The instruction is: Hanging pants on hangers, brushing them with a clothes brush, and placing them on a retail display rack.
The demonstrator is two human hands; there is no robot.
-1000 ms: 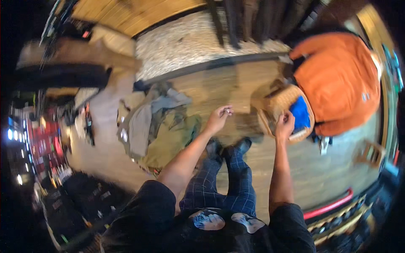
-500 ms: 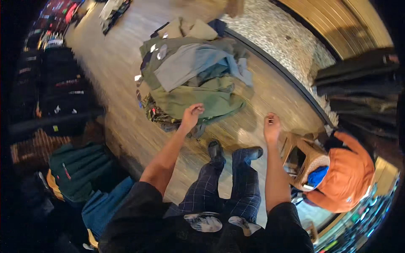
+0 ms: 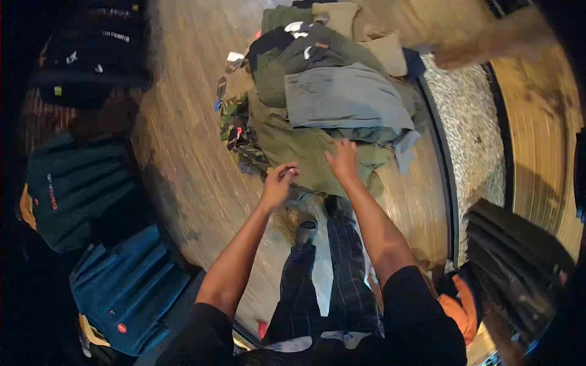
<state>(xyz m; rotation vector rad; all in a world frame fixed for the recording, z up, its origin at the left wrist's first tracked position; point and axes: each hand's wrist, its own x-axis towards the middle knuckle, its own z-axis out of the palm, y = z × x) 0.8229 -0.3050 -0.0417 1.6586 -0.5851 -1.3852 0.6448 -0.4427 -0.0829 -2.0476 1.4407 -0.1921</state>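
Head view: you've swung from the basket to the clothes pile (image 3: 317, 110); your right hand (image 3: 343, 161), grip spread, presses olive trousers (image 3: 293, 146), left hand (image 3: 279, 183) pinching fabric.

Both bare forearms are extended fwd from the lower edge, elbows slightly bent. The left hand (image 3: 279, 183) is held w/ fingers curled inward, approx. a loose pinch. The right hand (image 3: 343, 161) is laid palm-down, fingers spread flat.
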